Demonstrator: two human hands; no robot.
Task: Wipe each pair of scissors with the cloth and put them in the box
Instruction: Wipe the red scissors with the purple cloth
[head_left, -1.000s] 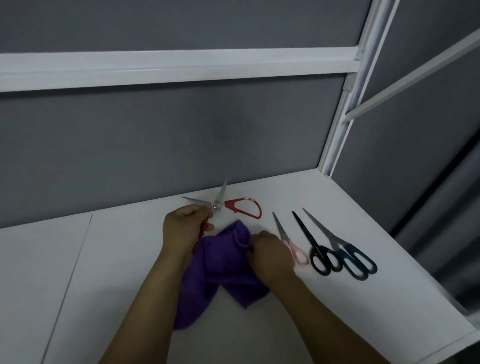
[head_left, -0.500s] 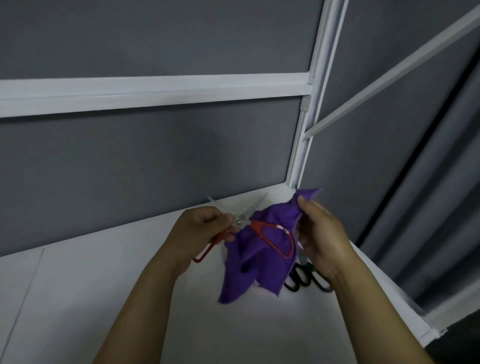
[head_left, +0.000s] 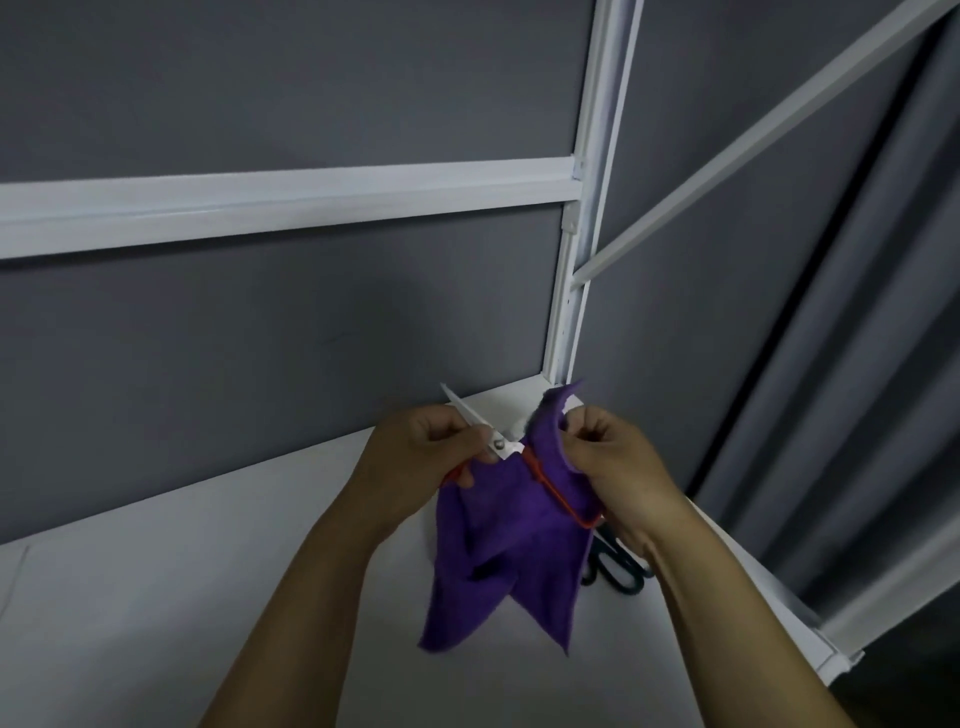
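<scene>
At least two scissors (head_left: 500, 446) (head_left: 621, 569), one cloth (head_left: 498, 561)

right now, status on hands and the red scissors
Left hand grips open red-handled scissors near the pivot. Right hand pinches purple cloth beside them, both off the table. Dark-handled scissors lie below right hand; box not in view.

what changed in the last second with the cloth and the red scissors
The right hand lifted the purple cloth off the table and up against the red-handled scissors, covering one blade; the left hand raised the scissors. Unchanged: each hand holds the same thing, scissors open, dark-handled scissors lying on the table.
</scene>
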